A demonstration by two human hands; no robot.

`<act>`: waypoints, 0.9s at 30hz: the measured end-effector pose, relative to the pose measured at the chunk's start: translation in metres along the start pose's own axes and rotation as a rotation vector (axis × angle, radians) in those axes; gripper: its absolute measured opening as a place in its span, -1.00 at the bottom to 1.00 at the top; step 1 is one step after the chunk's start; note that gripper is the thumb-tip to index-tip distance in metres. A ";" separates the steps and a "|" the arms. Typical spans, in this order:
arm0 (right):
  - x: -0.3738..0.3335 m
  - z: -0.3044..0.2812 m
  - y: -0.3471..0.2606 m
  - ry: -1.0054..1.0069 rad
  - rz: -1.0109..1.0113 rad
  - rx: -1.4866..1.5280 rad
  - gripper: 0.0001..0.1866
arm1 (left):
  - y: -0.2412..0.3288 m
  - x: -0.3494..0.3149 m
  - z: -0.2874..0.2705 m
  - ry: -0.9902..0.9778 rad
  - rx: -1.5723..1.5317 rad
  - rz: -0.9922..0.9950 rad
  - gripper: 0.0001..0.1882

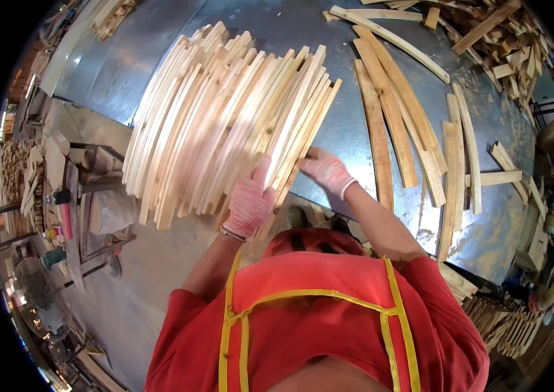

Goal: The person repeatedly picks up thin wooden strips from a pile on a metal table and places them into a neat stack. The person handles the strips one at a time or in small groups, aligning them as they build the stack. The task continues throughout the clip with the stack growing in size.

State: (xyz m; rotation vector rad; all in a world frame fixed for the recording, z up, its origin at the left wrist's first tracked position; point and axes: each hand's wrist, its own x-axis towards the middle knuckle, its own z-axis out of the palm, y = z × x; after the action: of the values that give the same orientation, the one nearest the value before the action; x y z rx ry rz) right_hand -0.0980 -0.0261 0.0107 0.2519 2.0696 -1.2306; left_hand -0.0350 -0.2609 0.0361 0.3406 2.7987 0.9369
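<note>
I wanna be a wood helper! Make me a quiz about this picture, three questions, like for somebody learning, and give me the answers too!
1. True or false: the left hand and the right hand both wear gloves.
2. What colour is the edging on the red apron? A) green B) yellow C) blue
3. Fill in: several loose strips lie to the ____ of the big row of wooden strips.

Key: 1. True. 2. B. 3. Right.

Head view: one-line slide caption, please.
Gloved left hand and right hand at the near right corner of a row of pale wooden strips on a metal table, looser strips to the right.
</note>
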 end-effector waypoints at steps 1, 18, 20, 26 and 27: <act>0.009 -0.007 0.006 0.078 -0.146 -0.004 -0.19 | 0.002 -0.003 -0.002 0.019 -0.018 0.034 -0.25; -0.050 -0.097 0.124 0.500 -0.175 0.685 -0.22 | 0.005 -0.003 0.059 0.172 0.420 0.162 -0.30; -0.062 -0.056 0.099 0.310 -0.069 0.857 -0.28 | 0.016 -0.001 0.047 0.069 0.482 0.133 -0.26; -0.003 0.013 0.120 0.137 0.034 0.098 -0.17 | 0.036 -0.005 0.076 0.088 0.531 0.223 -0.23; 0.003 0.015 0.129 0.100 0.048 0.130 -0.19 | 0.034 -0.008 0.088 0.065 0.560 0.197 -0.24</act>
State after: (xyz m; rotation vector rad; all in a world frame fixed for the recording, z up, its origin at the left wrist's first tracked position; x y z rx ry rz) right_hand -0.0296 0.0291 -0.0852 0.4284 2.0582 -1.3494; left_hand -0.0016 -0.1867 -0.0121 0.6755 3.0848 0.1691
